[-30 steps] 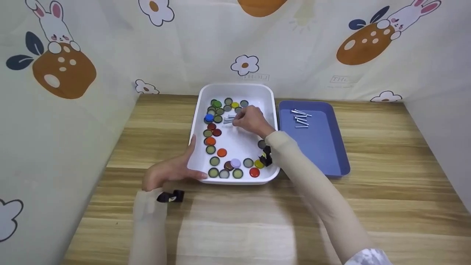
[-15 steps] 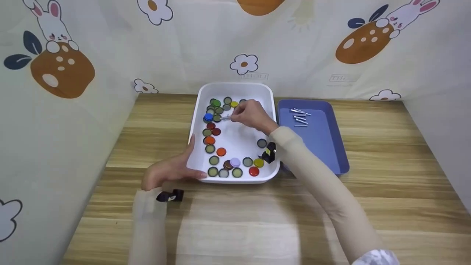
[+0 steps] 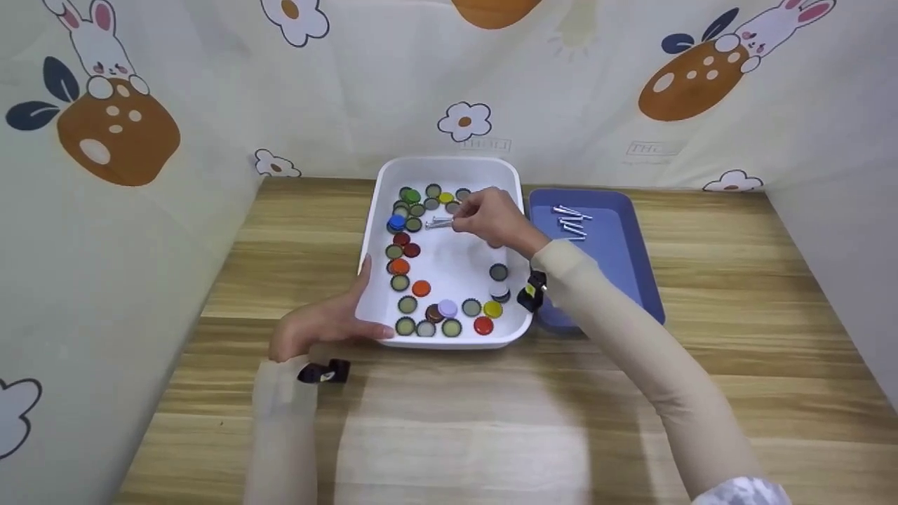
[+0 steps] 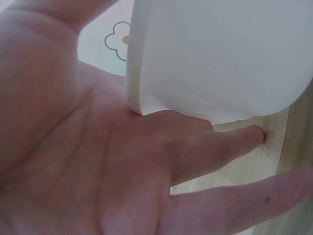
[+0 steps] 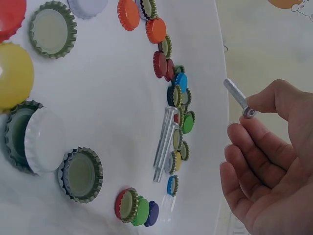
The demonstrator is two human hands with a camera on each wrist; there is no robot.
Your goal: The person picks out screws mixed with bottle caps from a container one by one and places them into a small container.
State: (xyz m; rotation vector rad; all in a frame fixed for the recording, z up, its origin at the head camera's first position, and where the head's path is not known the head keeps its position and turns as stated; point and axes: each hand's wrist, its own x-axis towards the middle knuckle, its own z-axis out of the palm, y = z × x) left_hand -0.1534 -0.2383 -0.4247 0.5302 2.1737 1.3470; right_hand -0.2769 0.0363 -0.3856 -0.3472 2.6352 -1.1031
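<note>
In the right wrist view, a silver bolt [image 5: 236, 94] is pinched by its head end between the thumb and forefinger of my right hand [image 5: 266, 152]. In the head view, this hand [image 3: 491, 217] hovers over the far half of the white tray [image 3: 456, 256]. Two more silver bolts [image 5: 165, 142] lie side by side in the tray, near a row of bottle caps [image 5: 183, 122]. My left hand [image 3: 326, 326] rests against the tray's near left corner. In the left wrist view, its palm touches the tray wall [image 4: 215, 54] and its fingers [image 4: 220, 152] reach out straight.
A blue tray [image 3: 603, 280] stands right of the white one, with several bolts [image 3: 573, 221] in its far part. Many coloured bottle caps line the white tray's left, near and far sides, among them a red cap [image 3: 483, 325]. A patterned cloth [image 3: 365, 91] hangs behind the wooden table [image 3: 463, 421].
My right hand has come away from the bolts on the white tray's floor and shifted a little right, with one bolt in its fingers. My left hand has stayed at the corner.
</note>
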